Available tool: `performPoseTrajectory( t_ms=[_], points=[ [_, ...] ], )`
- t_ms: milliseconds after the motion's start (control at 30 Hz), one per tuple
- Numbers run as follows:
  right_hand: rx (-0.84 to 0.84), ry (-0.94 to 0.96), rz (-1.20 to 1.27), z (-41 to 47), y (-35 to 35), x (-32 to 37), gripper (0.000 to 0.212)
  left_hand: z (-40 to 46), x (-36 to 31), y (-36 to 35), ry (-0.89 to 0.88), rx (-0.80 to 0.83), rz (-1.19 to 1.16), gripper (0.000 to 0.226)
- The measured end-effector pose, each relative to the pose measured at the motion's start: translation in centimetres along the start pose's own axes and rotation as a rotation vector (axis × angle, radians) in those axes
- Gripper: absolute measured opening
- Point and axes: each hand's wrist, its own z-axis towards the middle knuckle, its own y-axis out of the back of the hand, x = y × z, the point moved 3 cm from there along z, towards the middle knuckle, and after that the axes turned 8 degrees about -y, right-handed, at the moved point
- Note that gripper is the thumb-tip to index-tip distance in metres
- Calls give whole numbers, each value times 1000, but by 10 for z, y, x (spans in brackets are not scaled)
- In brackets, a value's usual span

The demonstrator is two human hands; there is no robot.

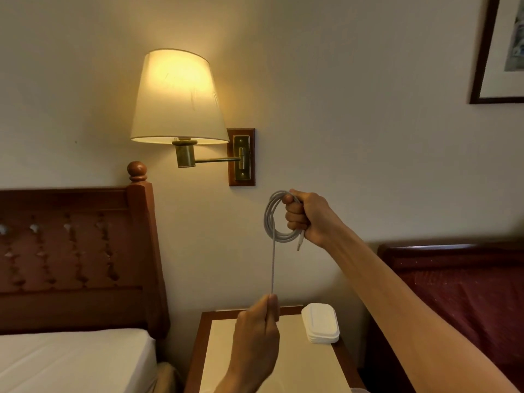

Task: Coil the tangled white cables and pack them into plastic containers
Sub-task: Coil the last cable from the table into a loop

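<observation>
A white cable (272, 222) is wound into a small coil of several loops, held up in front of the wall. My right hand (307, 217) grips the coil in its fist, and a plug end hangs just below that fist. One straight strand drops from the coil down to my left hand (259, 333), which pinches it between thumb and fingers above the nightstand. A stack of white plastic container lids or shallow containers (321, 323) lies on the nightstand's far right corner.
The nightstand (286, 373) has a pale top with a brown wooden rim. A bed with a wooden headboard (71, 251) stands at the left, another bed (467, 293) at the right. A lit wall lamp (178, 97) hangs above.
</observation>
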Motion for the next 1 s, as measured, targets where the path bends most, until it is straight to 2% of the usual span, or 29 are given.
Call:
performPoseTrajectory(
  t_ms=[67,133,200,233,300,400,500,567,633,767,833,900,1000],
  points=[
    [-12,4,-6,2,0,-6,44,-3,4,-3,123,86,-112,43],
    [-39,25,-59,2,0,-10,43,2,8,-2,318,307,-255,55],
    [-53,42,-156,0,-3,-10,42,17,6,10,453,499,-354,80],
    [-51,43,-203,-1,-5,-11,41,28,2,20,478,504,-340,92],
    [-25,38,-266,-4,-8,-12,42,56,-10,44,473,374,-264,96],
    [44,22,-323,-7,-12,-16,44,98,-28,67,289,205,-149,81],
    [117,19,-335,-12,-17,-16,45,115,-43,70,124,48,-334,57],
    [142,25,-319,-16,-20,-15,45,115,-50,67,164,83,-492,53],
    [143,18,-304,-19,-21,-14,44,112,-51,63,197,192,-619,54],
    [113,10,-320,-21,-20,-15,44,108,-49,56,236,272,-841,37],
    [119,1,-313,-22,-20,-16,45,105,-50,52,205,231,-876,35],
    [93,24,-367,-25,-19,-18,45,104,-50,50,166,138,-787,37],
    [-61,203,-656,-30,-7,-19,32,108,-48,56,92,-13,-643,41]
  ],
)
